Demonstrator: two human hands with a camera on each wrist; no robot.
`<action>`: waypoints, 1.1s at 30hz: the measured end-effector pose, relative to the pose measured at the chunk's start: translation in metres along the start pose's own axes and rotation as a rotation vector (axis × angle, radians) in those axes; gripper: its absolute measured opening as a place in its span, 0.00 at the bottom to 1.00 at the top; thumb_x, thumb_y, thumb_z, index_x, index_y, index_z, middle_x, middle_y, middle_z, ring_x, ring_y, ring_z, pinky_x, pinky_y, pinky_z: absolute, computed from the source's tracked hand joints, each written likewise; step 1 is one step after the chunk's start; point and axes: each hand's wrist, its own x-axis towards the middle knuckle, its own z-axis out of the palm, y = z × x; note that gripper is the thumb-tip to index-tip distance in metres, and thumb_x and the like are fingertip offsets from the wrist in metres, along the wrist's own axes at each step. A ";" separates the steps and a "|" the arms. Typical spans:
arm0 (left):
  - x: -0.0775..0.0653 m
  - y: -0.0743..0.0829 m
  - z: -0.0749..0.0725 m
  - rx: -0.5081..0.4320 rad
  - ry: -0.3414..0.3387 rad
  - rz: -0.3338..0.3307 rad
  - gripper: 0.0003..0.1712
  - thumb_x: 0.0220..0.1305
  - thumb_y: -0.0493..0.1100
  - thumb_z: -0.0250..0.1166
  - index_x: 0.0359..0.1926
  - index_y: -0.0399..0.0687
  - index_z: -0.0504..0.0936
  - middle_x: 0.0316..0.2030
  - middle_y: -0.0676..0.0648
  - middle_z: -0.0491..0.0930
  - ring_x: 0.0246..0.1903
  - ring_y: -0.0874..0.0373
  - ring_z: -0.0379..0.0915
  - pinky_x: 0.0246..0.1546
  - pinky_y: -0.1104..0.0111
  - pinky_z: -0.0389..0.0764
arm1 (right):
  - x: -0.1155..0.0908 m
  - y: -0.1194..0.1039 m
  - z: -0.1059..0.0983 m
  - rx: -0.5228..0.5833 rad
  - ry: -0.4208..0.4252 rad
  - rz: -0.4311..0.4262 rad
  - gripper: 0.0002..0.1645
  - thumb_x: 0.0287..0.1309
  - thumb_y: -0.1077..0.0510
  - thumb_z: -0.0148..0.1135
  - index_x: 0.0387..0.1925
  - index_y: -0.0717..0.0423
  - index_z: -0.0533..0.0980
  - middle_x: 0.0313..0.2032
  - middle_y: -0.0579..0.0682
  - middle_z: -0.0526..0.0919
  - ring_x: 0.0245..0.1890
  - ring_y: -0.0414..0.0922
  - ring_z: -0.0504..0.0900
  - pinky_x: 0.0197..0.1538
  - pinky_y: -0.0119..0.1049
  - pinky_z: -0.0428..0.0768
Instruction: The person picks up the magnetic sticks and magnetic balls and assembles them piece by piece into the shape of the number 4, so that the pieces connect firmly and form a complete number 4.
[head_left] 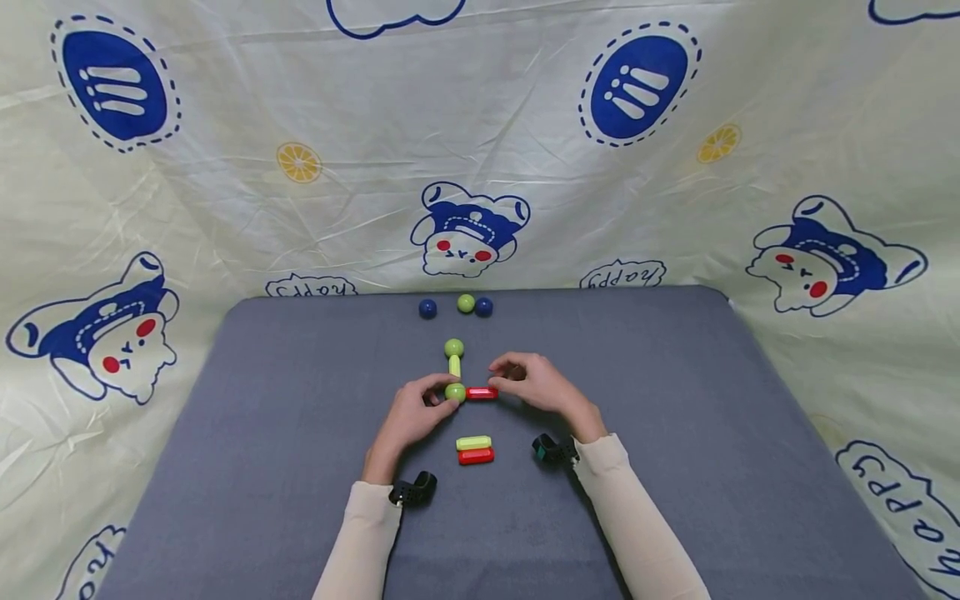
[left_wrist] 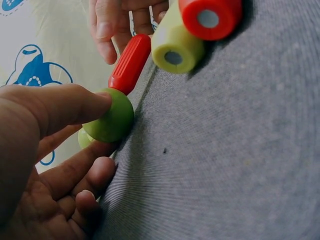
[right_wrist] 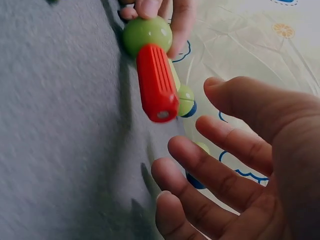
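My left hand (head_left: 412,414) pinches a green ball (head_left: 455,392) between thumb and fingers on the table. From that ball a red rod (head_left: 482,393) points right, and a yellow-green rod (head_left: 454,365) runs away from me to another green ball (head_left: 453,347). Just off the red rod's free end is my right hand (head_left: 542,382), fingers loosely bent and holding nothing. The right wrist view shows a gap between those fingers and the red rod (right_wrist: 158,82), whose end has a small metal disc. In the left wrist view, the thumb presses the green ball (left_wrist: 114,117).
Nearer me, a loose yellow-green rod (head_left: 473,443) and a loose red rod (head_left: 476,457) lie side by side on the grey table (head_left: 300,467). Along the far edge sit a blue ball (head_left: 427,308), a green ball (head_left: 466,303) and another blue ball (head_left: 483,307). A printed curtain (head_left: 360,150) hangs behind.
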 end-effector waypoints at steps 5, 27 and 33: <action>0.001 0.000 0.001 -0.001 0.002 0.000 0.17 0.64 0.40 0.73 0.55 0.53 0.87 0.44 0.50 0.85 0.33 0.60 0.72 0.35 0.67 0.72 | 0.010 0.003 -0.010 -0.019 -0.011 0.015 0.22 0.68 0.47 0.67 0.57 0.54 0.81 0.48 0.50 0.86 0.47 0.47 0.83 0.51 0.45 0.82; 0.001 0.000 0.001 0.006 -0.001 0.004 0.17 0.64 0.40 0.73 0.54 0.53 0.87 0.42 0.50 0.84 0.33 0.60 0.71 0.35 0.67 0.71 | 0.092 0.031 -0.027 0.014 0.187 0.155 0.27 0.65 0.53 0.69 0.62 0.57 0.75 0.47 0.58 0.84 0.35 0.48 0.81 0.34 0.37 0.79; 0.001 0.001 0.001 0.010 0.003 0.001 0.17 0.64 0.41 0.73 0.54 0.54 0.87 0.41 0.50 0.84 0.33 0.59 0.71 0.35 0.67 0.71 | 0.102 0.032 -0.028 0.022 0.228 0.190 0.33 0.66 0.52 0.69 0.68 0.56 0.70 0.54 0.60 0.83 0.46 0.54 0.82 0.45 0.46 0.82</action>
